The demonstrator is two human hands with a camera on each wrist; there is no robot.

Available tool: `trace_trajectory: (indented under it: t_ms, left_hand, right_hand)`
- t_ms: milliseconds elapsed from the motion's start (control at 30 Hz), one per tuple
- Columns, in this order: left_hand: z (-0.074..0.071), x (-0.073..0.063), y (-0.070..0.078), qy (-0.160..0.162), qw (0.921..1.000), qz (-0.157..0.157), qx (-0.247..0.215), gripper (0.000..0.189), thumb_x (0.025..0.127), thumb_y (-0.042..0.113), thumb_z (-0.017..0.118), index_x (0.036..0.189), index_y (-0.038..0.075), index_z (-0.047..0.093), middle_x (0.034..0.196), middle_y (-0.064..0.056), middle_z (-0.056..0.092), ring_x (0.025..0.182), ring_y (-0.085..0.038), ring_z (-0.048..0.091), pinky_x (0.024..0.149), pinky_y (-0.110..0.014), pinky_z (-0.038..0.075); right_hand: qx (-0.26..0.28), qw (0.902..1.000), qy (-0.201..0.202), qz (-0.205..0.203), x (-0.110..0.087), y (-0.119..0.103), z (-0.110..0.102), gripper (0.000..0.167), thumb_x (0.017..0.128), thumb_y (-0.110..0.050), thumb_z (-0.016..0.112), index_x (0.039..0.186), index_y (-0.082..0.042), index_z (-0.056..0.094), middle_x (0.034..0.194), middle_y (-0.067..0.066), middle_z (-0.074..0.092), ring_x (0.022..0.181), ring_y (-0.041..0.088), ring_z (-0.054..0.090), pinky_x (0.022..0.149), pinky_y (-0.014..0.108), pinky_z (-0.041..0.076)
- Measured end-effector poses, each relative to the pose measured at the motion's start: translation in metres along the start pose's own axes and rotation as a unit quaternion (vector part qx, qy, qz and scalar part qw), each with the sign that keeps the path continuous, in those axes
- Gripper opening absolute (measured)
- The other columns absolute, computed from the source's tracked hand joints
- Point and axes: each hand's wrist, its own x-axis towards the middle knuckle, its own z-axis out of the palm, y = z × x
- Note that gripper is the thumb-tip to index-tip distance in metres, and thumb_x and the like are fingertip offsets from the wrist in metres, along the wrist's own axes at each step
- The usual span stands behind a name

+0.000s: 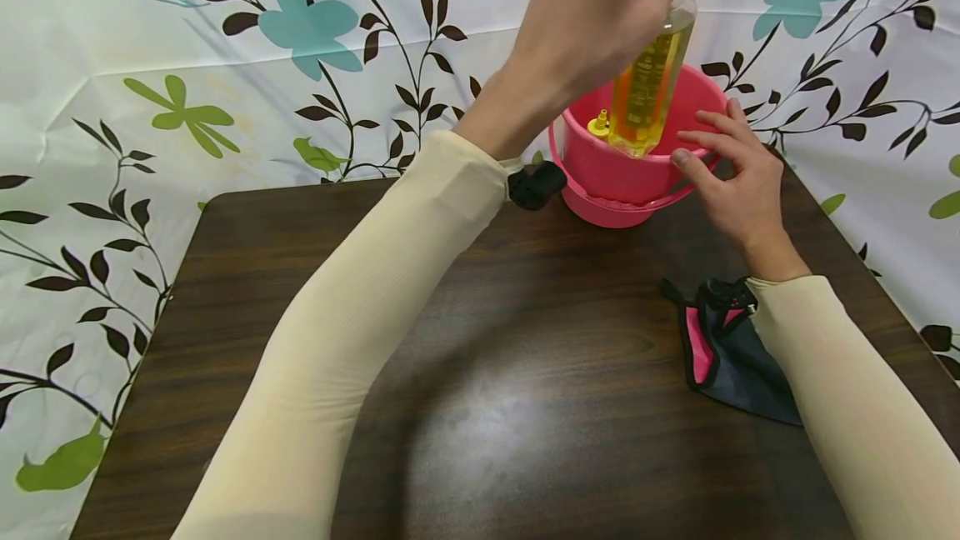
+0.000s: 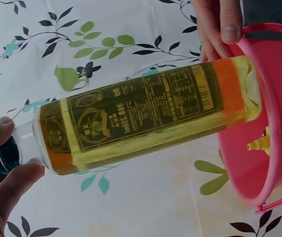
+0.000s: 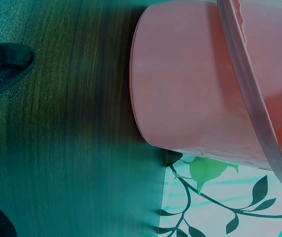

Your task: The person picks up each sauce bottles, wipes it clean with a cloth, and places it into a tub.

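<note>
My left hand [image 1: 592, 15] grips a clear bottle of yellow oil [image 1: 651, 82] round its neck, just under the black cap [image 2: 2, 157]. The bottle hangs upright, its base at the mouth of a pink bucket [image 1: 607, 169]. Inside the bucket shows a small yellow nozzle-like piece [image 1: 598, 124]; whatever it belongs to is hidden. My right hand [image 1: 742, 173] rests at the bucket's right rim with fingers spread and fairly straight. In the right wrist view the bucket's side [image 3: 180, 74] and its hanging handle [image 3: 252, 98] fill the right half.
A dark grey fabric piece with pink lining and black edging [image 1: 738, 369] lies on the brown wooden table [image 1: 480, 407], partly under my right forearm. Behind the table hangs a white cloth [image 1: 247, 123] with printed leaves and flowers.
</note>
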Motion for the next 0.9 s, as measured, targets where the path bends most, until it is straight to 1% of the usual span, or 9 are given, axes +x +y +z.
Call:
trace_trajectory:
  t_ms: [67,133,200,367,467,533,700,900]
  left_hand:
    - [0.003,0.001,0.000,-0.003,0.9999,0.001,0.012,0.053,0.109,0.034,0.057,0.153,0.006,0.052,0.147,-0.005,0.061,0.123,-0.008,0.065,0.114,-0.009,0.037]
    - [0.005,0.003,0.000,-0.015,0.9996,-0.010,0.023,0.053,0.109,0.035,0.056,0.154,0.008,0.051,0.150,-0.004,0.059,0.128,-0.007,0.063,0.115,-0.009,0.035]
    - [0.008,0.004,0.000,-0.019,0.9993,-0.013,0.029,0.054,0.109,0.036,0.056,0.155,0.008,0.050,0.151,-0.005,0.059,0.131,-0.008,0.062,0.116,-0.009,0.035]
    - [0.012,0.004,0.001,-0.015,0.9997,-0.006,0.019,0.054,0.110,0.033,0.056,0.155,0.004,0.051,0.150,-0.008,0.059,0.131,-0.011,0.063,0.115,-0.011,0.037]
    - [0.016,0.003,0.002,-0.018,0.9997,-0.007,0.012,0.054,0.109,0.032,0.057,0.155,0.003,0.051,0.149,-0.010,0.059,0.132,-0.013,0.064,0.115,-0.011,0.039]
    - [0.019,0.003,0.002,-0.024,0.9995,-0.014,0.014,0.053,0.109,0.032,0.057,0.155,0.005,0.051,0.150,-0.009,0.060,0.135,-0.011,0.063,0.115,-0.011,0.038]
    - [0.027,0.003,0.003,-0.046,0.9980,-0.029,0.033,0.051,0.110,0.034,0.056,0.155,0.011,0.052,0.151,-0.005,0.061,0.138,-0.011,0.061,0.115,-0.010,0.037]
    - [0.034,0.000,0.002,-0.067,0.9965,-0.028,0.040,0.045,0.110,0.031,0.055,0.153,0.016,0.056,0.155,-0.006,0.056,0.142,-0.013,0.057,0.117,-0.012,0.035]
  right_hand:
    - [0.001,1.0000,-0.001,0.000,0.000,0.000,0.000,0.042,0.095,-0.031,0.078,0.132,-0.011,0.075,0.157,0.003,0.059,0.162,0.006,0.027,0.125,0.043,0.039]
    - [0.004,1.0000,-0.002,0.001,0.000,0.000,0.000,0.042,0.095,-0.031,0.078,0.132,-0.011,0.075,0.157,0.003,0.059,0.162,0.007,0.027,0.126,0.043,0.038]
    - [0.005,1.0000,-0.002,0.002,0.001,0.000,0.000,0.042,0.095,-0.030,0.078,0.132,-0.011,0.075,0.157,0.003,0.059,0.163,0.008,0.027,0.126,0.044,0.038]
    - [0.005,1.0000,-0.002,0.005,0.000,0.000,0.000,0.042,0.095,-0.031,0.078,0.132,-0.012,0.075,0.157,0.003,0.059,0.163,0.010,0.027,0.126,0.044,0.037]
    - [0.002,1.0000,-0.002,0.005,0.001,0.001,0.000,0.042,0.095,-0.031,0.078,0.133,-0.013,0.075,0.157,0.002,0.059,0.163,0.010,0.027,0.126,0.044,0.038]
    - [0.000,1.0000,-0.001,0.005,0.001,0.001,0.000,0.042,0.095,-0.031,0.078,0.133,-0.013,0.075,0.157,0.002,0.059,0.163,0.010,0.027,0.126,0.044,0.038]
    - [-0.001,1.0000,-0.002,0.005,0.001,0.000,0.000,0.041,0.096,-0.031,0.077,0.133,-0.013,0.075,0.157,0.002,0.059,0.163,0.008,0.026,0.127,0.044,0.036]
    - [-0.002,1.0000,-0.001,0.006,0.000,0.001,0.000,0.042,0.096,-0.032,0.077,0.133,-0.012,0.075,0.157,0.001,0.059,0.163,0.009,0.027,0.127,0.044,0.036]
